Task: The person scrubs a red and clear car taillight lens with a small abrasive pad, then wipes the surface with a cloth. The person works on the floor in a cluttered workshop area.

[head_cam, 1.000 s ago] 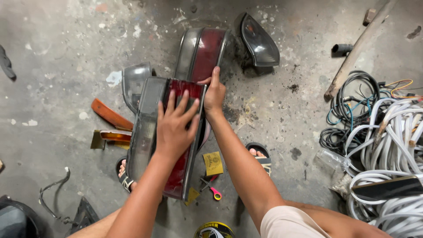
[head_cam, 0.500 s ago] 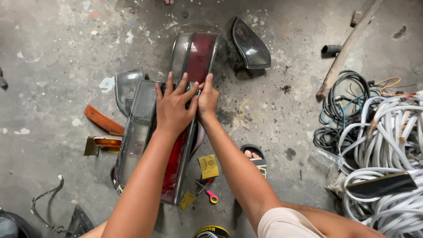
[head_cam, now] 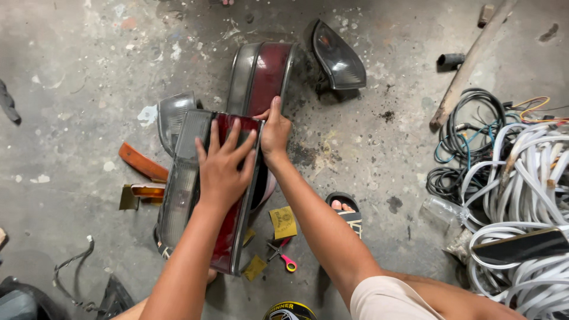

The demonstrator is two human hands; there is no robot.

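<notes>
Both hands are kept on the tail-light unit (head_cam: 204, 195), propped over the concrete floor (head_cam: 77, 77). Since a second ago, the left hand (head_cam: 220, 169) has been slid slightly down its red lens, fingers (head_cam: 213, 137) spread flat; the right hand (head_cam: 275, 131) is closed on the top corner.

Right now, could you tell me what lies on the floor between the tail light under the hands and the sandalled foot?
In the head view, yellow sandpaper scraps and small pink-handled scissors.

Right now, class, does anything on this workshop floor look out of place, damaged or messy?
Yes. Car lamp units lie loose on the stained concrete floor: a red tail light, a dark lamp and an orange lens. Both the left hand and right hand rest on another tail light. White cables lie tangled.
</notes>
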